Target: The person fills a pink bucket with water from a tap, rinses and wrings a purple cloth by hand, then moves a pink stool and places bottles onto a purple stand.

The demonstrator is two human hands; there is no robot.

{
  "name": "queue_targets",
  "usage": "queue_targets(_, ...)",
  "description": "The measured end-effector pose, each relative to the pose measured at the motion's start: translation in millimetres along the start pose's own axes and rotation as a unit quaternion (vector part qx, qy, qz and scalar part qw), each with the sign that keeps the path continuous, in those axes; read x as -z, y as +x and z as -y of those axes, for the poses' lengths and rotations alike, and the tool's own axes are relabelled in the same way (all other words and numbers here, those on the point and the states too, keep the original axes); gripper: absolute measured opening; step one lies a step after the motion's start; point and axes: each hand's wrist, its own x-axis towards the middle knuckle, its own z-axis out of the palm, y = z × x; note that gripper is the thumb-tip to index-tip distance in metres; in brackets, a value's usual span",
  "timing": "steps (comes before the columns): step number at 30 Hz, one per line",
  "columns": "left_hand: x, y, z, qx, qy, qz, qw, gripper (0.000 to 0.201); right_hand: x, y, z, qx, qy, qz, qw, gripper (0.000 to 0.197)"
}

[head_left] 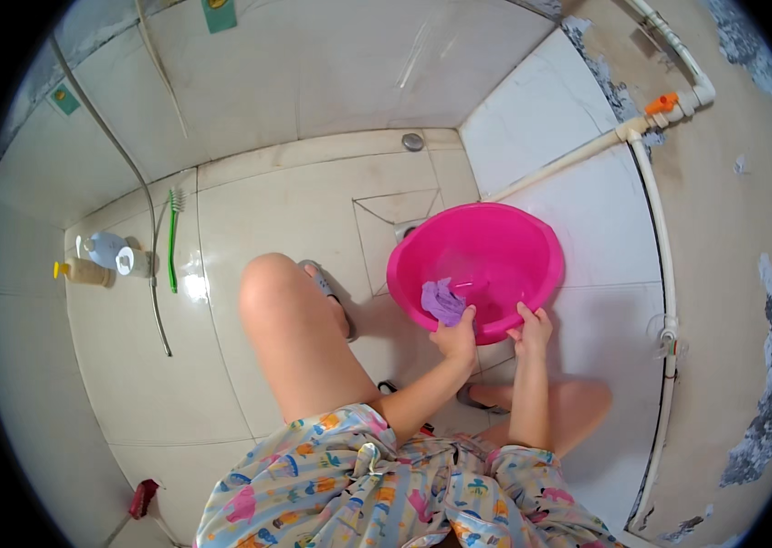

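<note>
A bright pink basin (541, 242) is in front of me, its near rim close to both hands. My left hand (456, 338) is closed on a crumpled purple cloth (441, 300) at the basin's near left side. Part of the cloth hangs over the inside of the basin. My right hand (532, 331) grips the near right rim, thumb inside and fingers on the outer side. Whether there is water in the basin I cannot tell.
On the left floor are several bottles (107, 248), a long green brush (172, 242) and a hanging grey hose (135, 173). A floor drain (407, 230) sits behind the basin. White pipes (666, 228) with an orange valve handle (661, 103) run along the right wall. My knees flank the work area.
</note>
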Motion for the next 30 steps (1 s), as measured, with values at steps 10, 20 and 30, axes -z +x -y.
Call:
queue_targets(10,2,9,-22,0.115,-0.188,0.189,0.957,0.028,-6,32,2,0.061,-0.009,0.003,0.998,0.009)
queue_targets(20,10,-34,-16,-0.135,-0.031,0.083,0.987,0.047,58,-6,-35,-0.074,0.218,0.077,0.970,0.030)
queue_targets(30,18,15,9,-0.140,-0.033,0.062,0.988,0.034,28,-2,-38,0.017,0.250,0.138,0.958,0.014)
